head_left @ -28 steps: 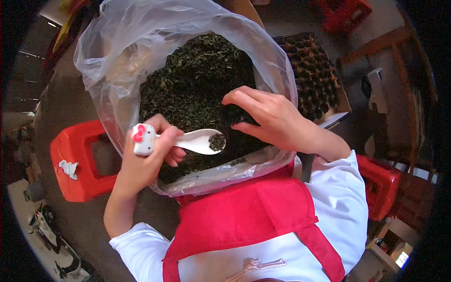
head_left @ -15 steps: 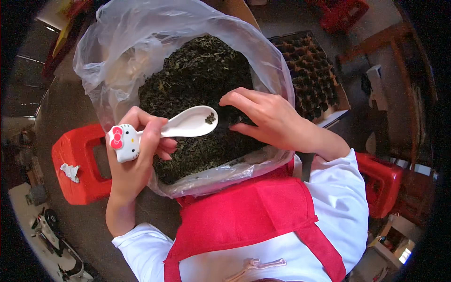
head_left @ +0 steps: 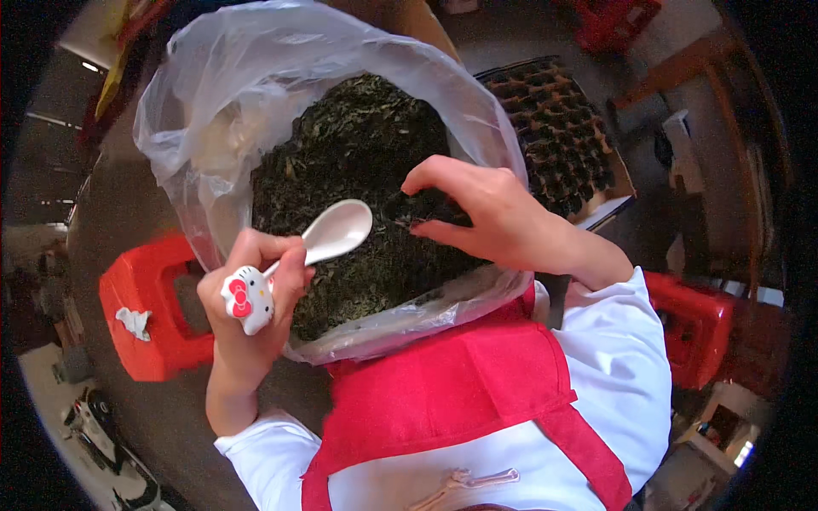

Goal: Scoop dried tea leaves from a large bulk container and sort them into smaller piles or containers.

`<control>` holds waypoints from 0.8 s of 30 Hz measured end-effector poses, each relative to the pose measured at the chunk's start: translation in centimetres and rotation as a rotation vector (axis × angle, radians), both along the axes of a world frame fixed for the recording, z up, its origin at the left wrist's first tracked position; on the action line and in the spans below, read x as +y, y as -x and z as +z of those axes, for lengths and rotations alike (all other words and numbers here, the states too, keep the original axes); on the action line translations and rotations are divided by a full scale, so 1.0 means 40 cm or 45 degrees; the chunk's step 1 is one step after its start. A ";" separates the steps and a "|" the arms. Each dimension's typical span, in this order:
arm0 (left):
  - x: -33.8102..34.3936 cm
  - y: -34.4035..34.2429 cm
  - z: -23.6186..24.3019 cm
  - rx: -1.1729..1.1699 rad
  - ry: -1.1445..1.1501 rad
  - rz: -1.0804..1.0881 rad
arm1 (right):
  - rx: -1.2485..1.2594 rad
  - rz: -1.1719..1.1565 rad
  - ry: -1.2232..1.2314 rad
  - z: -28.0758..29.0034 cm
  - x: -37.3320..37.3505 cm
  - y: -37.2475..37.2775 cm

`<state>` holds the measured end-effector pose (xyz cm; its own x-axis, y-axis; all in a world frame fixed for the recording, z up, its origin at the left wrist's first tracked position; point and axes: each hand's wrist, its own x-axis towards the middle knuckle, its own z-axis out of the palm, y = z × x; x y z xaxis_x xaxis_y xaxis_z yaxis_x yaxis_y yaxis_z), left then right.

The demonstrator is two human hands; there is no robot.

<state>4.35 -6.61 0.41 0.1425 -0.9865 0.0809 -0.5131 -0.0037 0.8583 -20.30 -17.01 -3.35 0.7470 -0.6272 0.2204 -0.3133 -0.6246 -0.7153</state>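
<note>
My left hand (head_left: 256,298) is closed round a white spoon (head_left: 336,230) with a white cat-head handle bearing a red bow; its bowl looks bare. My right hand (head_left: 486,213) curves its thumb and fingers round something dark, hard to make out against the leaves, just right of the spoon's bowl. Both hands are over a large crinkled clear plastic bag (head_left: 204,102), open and holding a mass of dark green dried, shredded leaves (head_left: 349,128).
A tray (head_left: 554,128) of many dark tufted pieces lies at the back right. Red plastic stools stand at left (head_left: 136,341), right (head_left: 699,336) and back right (head_left: 613,25). A cardboard edge (head_left: 430,30) shows behind the bag. A white-and-black object (head_left: 106,443) is at lower left.
The spoon bowl has moved up and left from beside my right hand, and the leaf bits in it are gone. My left hand has turned and shifted slightly down since half a second ago.
</note>
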 end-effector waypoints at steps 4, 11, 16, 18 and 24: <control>-0.008 0.008 -0.028 0.010 -0.049 -0.051 | 0.006 0.025 -0.052 0.010 0.017 0.024; 0.003 -0.015 -0.069 0.052 -0.065 -0.006 | -0.453 -0.046 0.085 0.134 0.000 0.099; -0.008 -0.020 -0.091 0.070 -0.033 -0.016 | -0.539 -0.548 0.304 0.227 0.013 0.311; -0.008 -0.019 -0.100 0.049 -0.027 -0.015 | -0.316 -0.914 0.298 0.249 0.009 0.366; -0.010 -0.013 -0.109 0.092 -0.041 -0.009 | -0.081 -1.354 0.215 -0.075 -0.084 0.792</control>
<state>4.86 -7.01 -3.96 0.1400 -0.9894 0.0388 -0.4499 -0.0287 0.8926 -51.97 -20.38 -6.33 -0.1788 -0.9058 0.3840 -0.7187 -0.1463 -0.6798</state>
